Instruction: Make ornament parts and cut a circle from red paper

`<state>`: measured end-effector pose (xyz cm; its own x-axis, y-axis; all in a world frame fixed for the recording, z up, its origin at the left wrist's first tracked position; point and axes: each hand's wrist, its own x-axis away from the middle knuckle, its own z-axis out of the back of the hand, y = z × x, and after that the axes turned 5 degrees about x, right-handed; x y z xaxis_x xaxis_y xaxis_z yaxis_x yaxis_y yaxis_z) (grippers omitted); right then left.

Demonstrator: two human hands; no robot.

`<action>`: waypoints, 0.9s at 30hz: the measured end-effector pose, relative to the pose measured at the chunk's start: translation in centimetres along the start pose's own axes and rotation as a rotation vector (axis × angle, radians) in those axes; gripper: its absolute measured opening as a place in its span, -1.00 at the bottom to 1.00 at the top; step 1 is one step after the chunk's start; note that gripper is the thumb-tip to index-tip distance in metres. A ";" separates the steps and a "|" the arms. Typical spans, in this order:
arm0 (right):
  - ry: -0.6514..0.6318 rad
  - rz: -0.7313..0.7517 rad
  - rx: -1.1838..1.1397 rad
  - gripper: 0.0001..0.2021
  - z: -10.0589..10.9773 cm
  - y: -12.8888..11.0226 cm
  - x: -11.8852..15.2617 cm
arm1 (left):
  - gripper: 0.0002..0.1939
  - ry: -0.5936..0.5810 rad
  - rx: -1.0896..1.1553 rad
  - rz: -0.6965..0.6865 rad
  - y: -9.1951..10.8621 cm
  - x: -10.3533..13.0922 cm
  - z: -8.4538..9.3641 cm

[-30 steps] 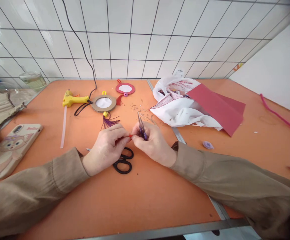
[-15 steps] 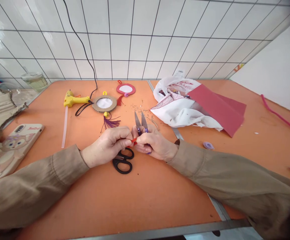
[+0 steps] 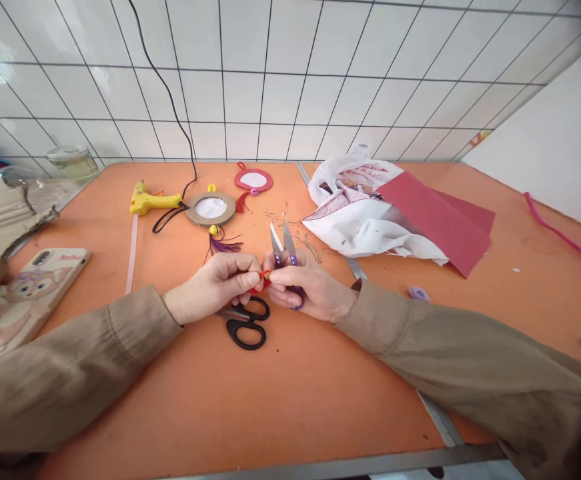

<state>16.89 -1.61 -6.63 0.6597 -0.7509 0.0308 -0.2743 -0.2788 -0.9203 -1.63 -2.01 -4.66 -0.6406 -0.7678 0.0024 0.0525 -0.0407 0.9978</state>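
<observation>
Near the table's centre, my left hand pinches a small bright red piece, perhaps cord or pipe cleaner; its full shape is hidden by the fingers. My right hand is closed round purple-handled scissors, whose blades point away from me and stand apart. Its thumb and fingertip also meet the red piece. Below the hands lie black-handled scissors on the table. Beyond them sits a cardboard ring with a white centre, a yellow bell and a purple tassel. A smaller red ring with a red tassel lies behind.
A yellow glue gun with a glue stick and a black cable is at the back left. A phone lies at the left. White cloth and red sheets are at the back right. A pink strip lies far right.
The red piece has turned slightly between my fingertips and more of it shows. Both hands stay nearly in place, and the purple-handled scissors remain in my right hand.
</observation>
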 end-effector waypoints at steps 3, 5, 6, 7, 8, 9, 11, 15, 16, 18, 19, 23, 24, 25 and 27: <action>0.085 0.027 0.001 -0.83 -0.1 0.1 0.0 | -0.53 0.086 0.020 0.051 0.0 0.0 -0.1; 0.111 0.035 0.011 -0.81 -0.1 0.1 0.0 | -0.56 0.121 0.002 0.056 0.0 0.0 -0.2; 0.119 0.039 0.023 -0.81 -0.1 0.1 0.0 | -0.59 0.130 -0.016 0.049 0.1 0.1 -0.3; 0.129 0.042 0.039 -0.82 -0.2 0.2 0.0 | -0.61 0.138 -0.038 0.032 0.1 0.1 -0.4; 0.139 0.045 0.055 -0.83 -0.2 0.2 0.0 | -0.64 0.145 -0.063 0.007 0.1 0.1 -0.4; 0.150 0.045 0.069 -0.85 -0.3 0.2 0.0 | -0.67 0.152 -0.092 -0.024 0.0 0.1 -0.4; 0.171 0.039 0.089 -0.86 -0.4 0.2 -0.1 | -0.72 0.168 -0.165 -0.096 -0.1 0.1 -0.5; 0.179 0.027 0.088 -0.90 -0.5 0.2 -0.1 | -0.77 0.166 -0.245 -0.192 -0.4 0.1 -0.4; 0.170 0.024 0.081 -0.91 -0.5 0.2 -0.2 | -0.77 0.152 -0.225 -0.194 -0.4 0.0 -0.4; 0.143 0.012 0.063 -0.92 -0.6 0.2 -0.2 | -0.76 0.116 -0.161 -0.185 -0.5 0.0 -0.4; 0.129 0.005 0.053 -0.92 -0.6 0.2 -0.2 | -0.74 0.102 -0.130 -0.180 -0.5 0.0 -0.4; 0.086 -0.009 0.017 -0.93 -0.6 0.1 -0.1 | -0.66 0.063 -0.056 -0.153 -0.5 0.0 -0.4; 0.076 -0.009 0.010 -0.93 -0.5 0.1 0.0 | -0.64 0.054 -0.042 -0.141 -0.5 0.0 -0.4; 0.065 -0.009 0.006 -0.93 -0.5 0.1 0.0 | -0.62 0.044 -0.029 -0.130 -0.5 0.0 -0.4; 0.045 -0.003 -0.004 -0.94 -0.5 0.1 0.1 | -0.60 0.029 -0.002 -0.112 -0.5 0.0 -0.3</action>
<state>16.55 -2.00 -6.54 0.6287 -0.7760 0.0508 -0.2756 -0.2834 -0.9186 -1.45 -2.18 -5.17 -0.6198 -0.7769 -0.1110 -0.0164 -0.1285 0.9916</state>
